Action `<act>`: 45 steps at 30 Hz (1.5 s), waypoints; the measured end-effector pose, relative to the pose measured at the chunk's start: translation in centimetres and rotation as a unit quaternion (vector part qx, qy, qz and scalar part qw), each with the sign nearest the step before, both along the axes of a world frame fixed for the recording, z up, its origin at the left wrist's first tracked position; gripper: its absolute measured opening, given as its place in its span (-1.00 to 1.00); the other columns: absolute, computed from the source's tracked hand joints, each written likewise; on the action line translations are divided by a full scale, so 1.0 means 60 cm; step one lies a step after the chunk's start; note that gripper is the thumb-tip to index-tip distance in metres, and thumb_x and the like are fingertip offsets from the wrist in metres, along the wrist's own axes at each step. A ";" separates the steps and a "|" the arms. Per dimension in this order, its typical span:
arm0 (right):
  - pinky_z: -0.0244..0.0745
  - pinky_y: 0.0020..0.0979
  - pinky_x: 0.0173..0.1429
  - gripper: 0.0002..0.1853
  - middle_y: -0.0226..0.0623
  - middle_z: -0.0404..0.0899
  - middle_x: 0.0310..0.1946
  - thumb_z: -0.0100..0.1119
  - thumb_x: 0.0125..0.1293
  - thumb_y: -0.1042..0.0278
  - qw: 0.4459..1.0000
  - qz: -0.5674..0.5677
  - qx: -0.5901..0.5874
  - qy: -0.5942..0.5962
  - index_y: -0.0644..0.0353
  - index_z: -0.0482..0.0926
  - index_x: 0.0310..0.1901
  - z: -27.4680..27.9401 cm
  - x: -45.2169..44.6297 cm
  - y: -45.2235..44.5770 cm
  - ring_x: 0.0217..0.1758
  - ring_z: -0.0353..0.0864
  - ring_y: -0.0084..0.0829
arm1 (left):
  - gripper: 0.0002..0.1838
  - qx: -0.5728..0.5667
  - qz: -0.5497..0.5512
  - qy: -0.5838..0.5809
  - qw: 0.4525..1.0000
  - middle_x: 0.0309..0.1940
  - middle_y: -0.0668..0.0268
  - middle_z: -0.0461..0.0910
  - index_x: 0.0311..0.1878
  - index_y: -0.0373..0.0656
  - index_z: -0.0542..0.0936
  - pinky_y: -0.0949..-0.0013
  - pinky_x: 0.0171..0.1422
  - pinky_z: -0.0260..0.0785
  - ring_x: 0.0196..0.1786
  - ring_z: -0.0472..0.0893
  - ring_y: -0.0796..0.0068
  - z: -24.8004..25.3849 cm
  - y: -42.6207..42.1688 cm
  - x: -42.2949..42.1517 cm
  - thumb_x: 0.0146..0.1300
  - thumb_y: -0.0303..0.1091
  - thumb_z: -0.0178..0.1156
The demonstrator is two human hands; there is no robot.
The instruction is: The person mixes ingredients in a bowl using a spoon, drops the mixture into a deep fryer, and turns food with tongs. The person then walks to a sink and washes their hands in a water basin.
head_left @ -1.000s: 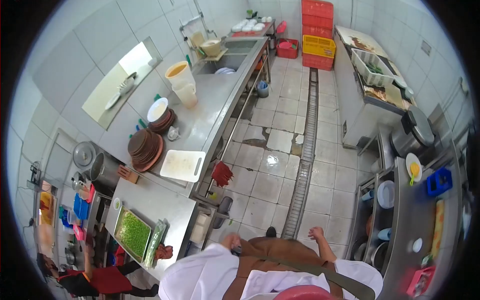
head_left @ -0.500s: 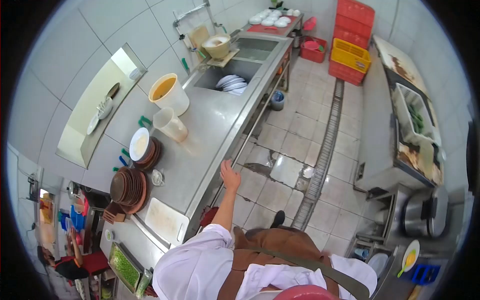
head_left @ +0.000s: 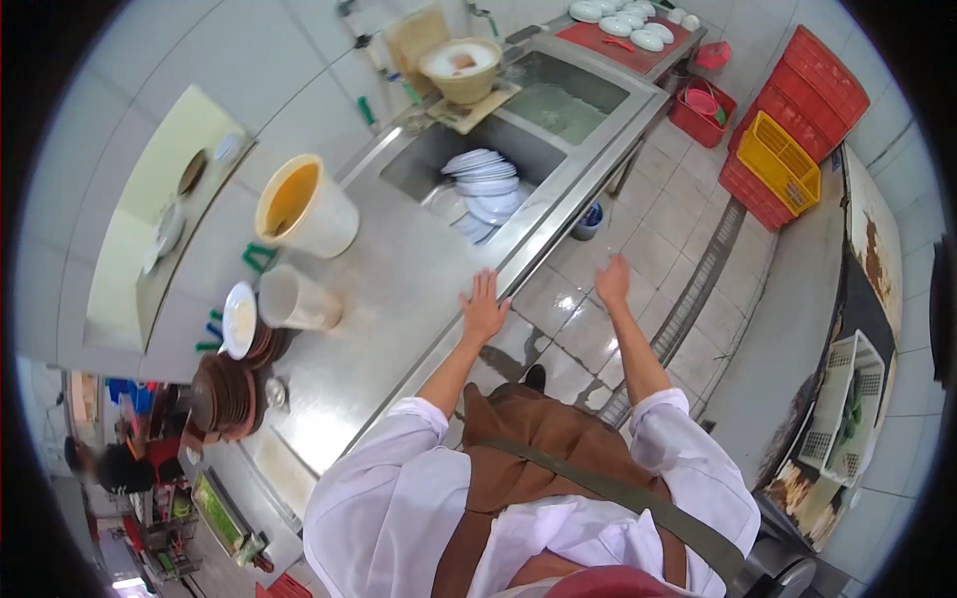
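My left hand (head_left: pixel 485 307) is spread over the front edge of the steel counter (head_left: pixel 399 259), holding nothing; whether it rests on the metal is unclear. My right hand (head_left: pixel 612 279) hangs above the floor with nothing visible in it, its fingers blurred. Ahead, several striped plates (head_left: pixel 486 189) lie in the sink basin (head_left: pixel 414 164). Beside it, a second basin (head_left: pixel 563 100) holds water. A bowl (head_left: pixel 462 72) with white foam stands on a board at the sink's back edge.
A white bucket (head_left: pixel 307 207), a clear pitcher (head_left: pixel 297 299) and stacked brown plates (head_left: pixel 224 397) stand on the counter. Red crates (head_left: pixel 807 90) and a yellow crate (head_left: pixel 778 169) are at the back right. A white basket (head_left: pixel 847 409) lies right. Another person (head_left: pixel 125 463) is at far left.
The view has moved forward along the counter and turned, so the sink is nearer. My left hand has reached the counter edge, and my right hand has come back into view, raised forward.
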State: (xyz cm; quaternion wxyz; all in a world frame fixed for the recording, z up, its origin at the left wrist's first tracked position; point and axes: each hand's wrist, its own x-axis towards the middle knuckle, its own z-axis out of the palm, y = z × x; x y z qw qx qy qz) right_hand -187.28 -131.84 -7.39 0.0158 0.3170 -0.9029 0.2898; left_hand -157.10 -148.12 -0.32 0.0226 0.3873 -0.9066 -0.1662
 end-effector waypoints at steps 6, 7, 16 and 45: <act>-0.01 0.16 0.56 -0.22 0.13 0.08 0.51 0.29 0.27 0.12 0.995 0.090 0.025 0.043 0.37 0.23 0.40 0.117 -0.208 -0.232 0.60 0.02 0.03 | -0.18 0.006 -0.103 0.014 0.995 0.65 0.24 -0.15 0.59 -0.02 0.04 -0.48 0.51 -0.17 0.67 -0.13 0.15 -0.009 -0.132 -0.421 0.40 0.11 0.05; -0.08 0.20 0.57 -0.18 0.13 0.01 0.53 0.25 0.29 0.06 0.995 0.081 0.046 0.041 0.38 0.18 0.43 0.113 -0.259 -0.266 0.63 -0.06 0.01 | -0.18 0.012 -0.112 0.014 0.994 0.65 0.24 -0.16 0.59 -0.02 0.04 -0.48 0.51 -0.17 0.66 -0.13 0.15 0.000 -0.152 -0.486 0.40 0.11 0.05; -0.48 0.28 0.59 0.00 0.11 -0.24 0.61 -0.07 0.39 -0.30 0.968 0.094 0.222 0.067 0.39 -0.10 0.55 0.077 -0.765 -0.588 0.68 -0.34 0.01 | -0.09 0.056 0.194 -0.017 0.979 0.67 0.31 -0.30 0.64 0.04 -0.12 -0.45 0.51 -0.09 0.65 -0.16 -0.01 0.001 -0.286 -0.838 0.38 0.17 0.02; -0.20 0.25 0.57 -0.16 0.15 -0.02 0.55 0.22 0.33 -0.04 0.899 0.412 -0.066 0.133 0.36 0.15 0.45 0.054 -1.045 -0.874 0.64 -0.13 0.09 | -0.53 0.078 0.540 0.006 0.838 -0.42 -0.03 0.68 -0.23 -0.17 0.59 -0.09 -0.18 0.54 -0.32 0.70 -0.10 -0.016 -0.326 -0.891 0.49 0.04 -0.11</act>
